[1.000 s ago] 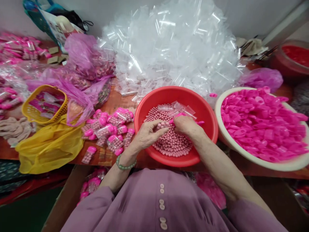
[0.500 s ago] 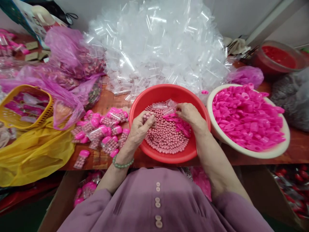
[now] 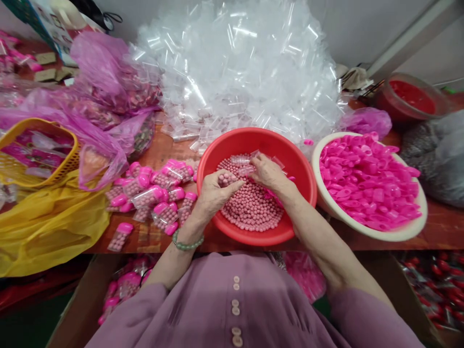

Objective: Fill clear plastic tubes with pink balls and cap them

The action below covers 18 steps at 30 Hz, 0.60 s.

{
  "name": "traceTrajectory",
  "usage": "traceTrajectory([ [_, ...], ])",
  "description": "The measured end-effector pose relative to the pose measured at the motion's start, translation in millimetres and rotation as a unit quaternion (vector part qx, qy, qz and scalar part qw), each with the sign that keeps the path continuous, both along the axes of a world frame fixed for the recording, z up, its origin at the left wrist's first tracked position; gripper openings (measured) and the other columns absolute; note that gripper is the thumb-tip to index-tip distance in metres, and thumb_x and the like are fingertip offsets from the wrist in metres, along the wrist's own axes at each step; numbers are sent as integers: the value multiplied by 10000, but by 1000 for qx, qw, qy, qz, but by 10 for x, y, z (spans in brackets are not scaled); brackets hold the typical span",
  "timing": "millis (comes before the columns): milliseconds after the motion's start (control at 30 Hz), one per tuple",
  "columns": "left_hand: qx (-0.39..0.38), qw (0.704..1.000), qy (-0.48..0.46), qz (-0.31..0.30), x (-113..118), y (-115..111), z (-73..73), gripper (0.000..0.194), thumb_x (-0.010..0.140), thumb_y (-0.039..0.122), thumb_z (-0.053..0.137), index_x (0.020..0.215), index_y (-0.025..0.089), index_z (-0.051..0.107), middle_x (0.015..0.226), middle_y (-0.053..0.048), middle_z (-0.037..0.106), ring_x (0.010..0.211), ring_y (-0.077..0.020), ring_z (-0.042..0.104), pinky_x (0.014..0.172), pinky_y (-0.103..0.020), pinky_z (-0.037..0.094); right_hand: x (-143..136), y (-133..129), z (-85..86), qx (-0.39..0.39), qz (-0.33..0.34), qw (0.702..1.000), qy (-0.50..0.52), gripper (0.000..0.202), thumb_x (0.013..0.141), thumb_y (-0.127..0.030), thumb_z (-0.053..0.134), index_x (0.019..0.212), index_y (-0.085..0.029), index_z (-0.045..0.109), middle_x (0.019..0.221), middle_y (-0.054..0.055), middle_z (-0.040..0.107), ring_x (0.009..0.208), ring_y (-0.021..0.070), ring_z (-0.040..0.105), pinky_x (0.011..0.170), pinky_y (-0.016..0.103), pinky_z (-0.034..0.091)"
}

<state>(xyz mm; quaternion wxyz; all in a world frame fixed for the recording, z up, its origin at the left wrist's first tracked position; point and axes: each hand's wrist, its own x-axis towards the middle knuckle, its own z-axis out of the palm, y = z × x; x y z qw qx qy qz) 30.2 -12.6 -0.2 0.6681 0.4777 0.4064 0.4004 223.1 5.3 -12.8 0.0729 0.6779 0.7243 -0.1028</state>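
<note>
A red basin [image 3: 257,237] holds pink beads [image 3: 250,208], a few clear containers [image 3: 239,160] and some pink caps. Over its left side, my left hand [image 3: 214,193] is closed around a clear container filled with pink beads [image 3: 226,179]. My right hand [image 3: 267,171] reaches into the basin, its fingers bent down at the clear containers; whether it grips one is hidden. Left of the basin lie several bead-filled containers with pink caps [image 3: 148,195].
A cream basin [image 3: 402,236] heaped with pink caps stands at the right. Behind rises a large pile of clear containers [image 3: 235,72]. Purple bags [image 3: 97,63], a yellow basket [image 3: 68,169] and a yellow bag [image 3: 54,222] fill the left side.
My right hand has moved left, from beside the pink caps to the clear containers. My left hand has turned a little, its thumb now stretched out toward the right hand.
</note>
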Motion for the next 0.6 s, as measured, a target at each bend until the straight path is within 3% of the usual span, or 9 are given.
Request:
traceTrajectory([
  [167, -6, 1000, 0, 0, 12, 9, -8, 345, 591, 291, 818, 625, 153, 504, 560, 79, 439, 515, -33, 388, 500, -172, 317, -203, 88, -123, -17, 25, 1000, 0, 350, 983, -281, 397, 1193, -102, 613, 1214, 207, 607, 1141, 289, 580, 985, 363, 427],
  [300, 7, 1000, 1, 9, 6, 6, -13, 361, 569, 288, 829, 601, 152, 496, 557, 77, 425, 511, -29, 357, 494, -173, 285, -211, 32, -14, -19, -5, 1000, -11, 409, 975, -330, 456, 1266, -61, 554, 1261, 242, 583, 1126, 307, 602, 940, 373, 459],
  [400, 24, 1000, 7, 6, -9, -7, 11, 367, 609, 290, 822, 586, 156, 481, 556, 73, 393, 520, -34, 331, 490, -181, 269, -137, -31, 96, -62, -34, 997, -32, 497, 923, -367, 584, 1263, -8, 537, 1257, 294, 579, 1143, 342, 596, 926, 398, 472],
  [500, 32, 999, -4, 3, -26, -18, 54, 332, 668, 242, 787, 599, 163, 472, 575, 67, 379, 533, -36, 327, 501, -188, 268, -92, -37, 101, -137, -36, 989, -44, 382, 905, -379, 629, 1122, -64, 631, 1115, 221, 665, 1042, 281, 644, 888, 384, 508],
  [600, 32, 999, -18, 1, -45, -25, 108, 317, 695, 224, 764, 622, 175, 460, 590, 68, 364, 534, -37, 341, 512, -196, 284, -104, 11, 14, -170, -20, 984, -52, 237, 959, -393, 556, 1041, -197, 661, 1102, 66, 670, 956, 150, 644, 878, 347, 541],
])
